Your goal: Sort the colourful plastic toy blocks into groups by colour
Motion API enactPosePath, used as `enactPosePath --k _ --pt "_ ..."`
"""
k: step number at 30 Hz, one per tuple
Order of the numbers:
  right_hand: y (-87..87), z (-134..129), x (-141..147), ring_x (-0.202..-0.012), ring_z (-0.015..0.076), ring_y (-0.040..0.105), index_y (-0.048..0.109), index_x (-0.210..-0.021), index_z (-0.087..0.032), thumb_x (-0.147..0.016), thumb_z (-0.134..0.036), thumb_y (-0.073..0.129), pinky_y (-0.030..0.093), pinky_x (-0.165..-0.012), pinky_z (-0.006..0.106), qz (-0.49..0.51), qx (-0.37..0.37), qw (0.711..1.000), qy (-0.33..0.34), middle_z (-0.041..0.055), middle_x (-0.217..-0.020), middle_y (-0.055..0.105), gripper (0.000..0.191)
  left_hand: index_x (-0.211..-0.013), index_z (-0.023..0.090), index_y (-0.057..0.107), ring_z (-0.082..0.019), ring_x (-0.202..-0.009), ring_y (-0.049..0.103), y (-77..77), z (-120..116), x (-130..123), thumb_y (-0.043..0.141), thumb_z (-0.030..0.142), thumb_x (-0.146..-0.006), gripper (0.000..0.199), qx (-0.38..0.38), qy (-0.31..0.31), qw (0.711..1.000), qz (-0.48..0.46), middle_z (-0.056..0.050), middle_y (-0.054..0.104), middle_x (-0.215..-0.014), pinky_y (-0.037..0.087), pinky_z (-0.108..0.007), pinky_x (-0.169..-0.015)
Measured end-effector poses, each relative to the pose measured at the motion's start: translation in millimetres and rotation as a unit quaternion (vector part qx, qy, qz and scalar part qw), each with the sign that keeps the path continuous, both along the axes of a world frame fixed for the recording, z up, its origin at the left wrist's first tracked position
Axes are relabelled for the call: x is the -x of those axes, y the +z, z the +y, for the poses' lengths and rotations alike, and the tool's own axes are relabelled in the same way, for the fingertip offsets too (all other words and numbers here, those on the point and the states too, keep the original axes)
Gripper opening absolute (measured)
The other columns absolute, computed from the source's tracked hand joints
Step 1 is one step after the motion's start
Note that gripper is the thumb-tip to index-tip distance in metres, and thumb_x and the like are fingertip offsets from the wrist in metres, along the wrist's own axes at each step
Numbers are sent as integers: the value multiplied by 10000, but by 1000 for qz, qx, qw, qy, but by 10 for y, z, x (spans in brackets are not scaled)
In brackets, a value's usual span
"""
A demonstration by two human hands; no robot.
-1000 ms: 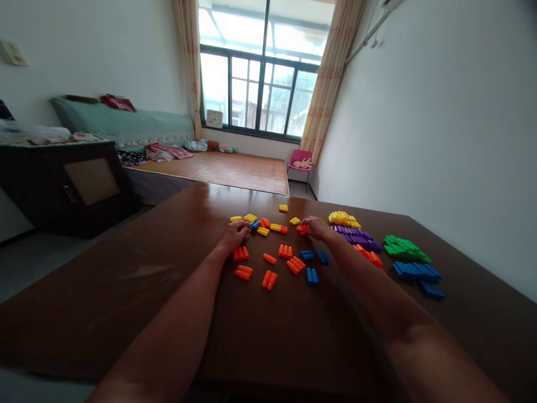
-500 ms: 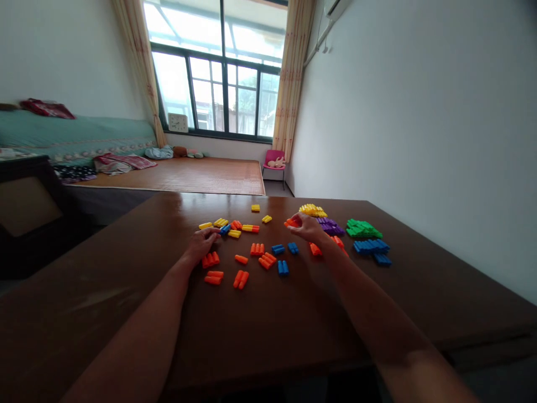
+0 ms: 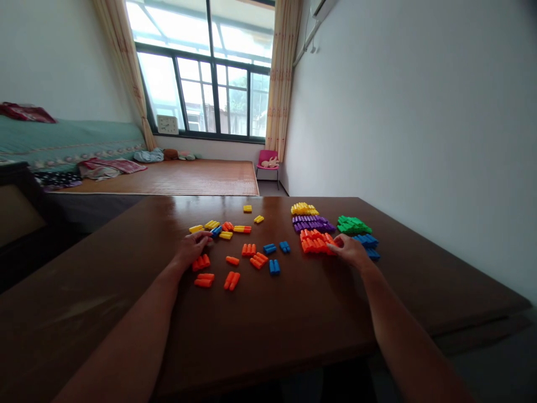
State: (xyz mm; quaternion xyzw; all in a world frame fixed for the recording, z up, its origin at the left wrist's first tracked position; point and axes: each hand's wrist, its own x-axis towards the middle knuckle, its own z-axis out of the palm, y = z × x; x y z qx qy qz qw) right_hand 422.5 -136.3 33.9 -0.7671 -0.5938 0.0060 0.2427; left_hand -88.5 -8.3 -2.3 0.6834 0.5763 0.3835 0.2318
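My left hand (image 3: 192,250) rests at the left side of the scattered pieces, fingers pinched at the near end of a blue plastic toy block (image 3: 216,231) made of joined bullet-shaped tubes. Yellow blocks (image 3: 225,235) and an orange block (image 3: 227,226) lie close around it. Under that hand is another orange block (image 3: 201,262). Over on the right, my right hand (image 3: 351,251) has its thumb and fingers closed on an orange block (image 3: 333,247) at the right end of the orange pile (image 3: 314,242). Its fingers partly hide that block.
Purple (image 3: 312,224), yellow (image 3: 305,209), green (image 3: 354,225) and blue piles (image 3: 367,242) stand around the orange one on the brown table (image 3: 268,324). Loose orange (image 3: 249,249) and blue blocks (image 3: 274,267) lie mid-table. A white wall (image 3: 398,140) runs along the right.
My right hand has carried an orange block from behind the orange pile to its right end. My left hand stays by the blue block. The view has turned slightly right.
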Motion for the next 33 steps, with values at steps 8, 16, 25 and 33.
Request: enactPosePath --k 8,16,25,33 --pt "-64 -60 -236 -782 198 645 623 -843 -197 -705 -527 652 470 -700 288 56 -21 998 9 57 -862 695 359 -1035 219 689 -208 -847 684 24 -14 -12 539 473 -741 417 4 -3 1000 -9 -11 751 -870 500 -292 -755" --pt "-251 5 -275 -793 189 645 615 -830 -195 -639 -284 699 497 -726 292 70 -3 997 34 38 -849 685 227 -1011 209 700 -200 -819 681 89 -73 -56 530 435 -757 381 -13 2 1000 9 -13 749 -845 500 -280 -740" --pt "182 65 46 -1092 257 574 629 -1064 -179 -741 -109 527 430 -969 386 -123 -88 980 126 131 -1136 629 346 -987 207 710 -188 -780 676 129 -158 -125 532 332 -770 308 -12 14 1000 -3 -18 745 -833 502 -278 -712" --pt "195 989 2002 -1130 223 550 629 -1130 -181 -857 -215 540 406 -1012 352 -100 8 900 424 95 -1208 623 289 -1001 186 712 -193 -773 673 83 -150 -119 521 300 -801 298 -20 23 999 -40 -39 745 -854 505 -294 -729"
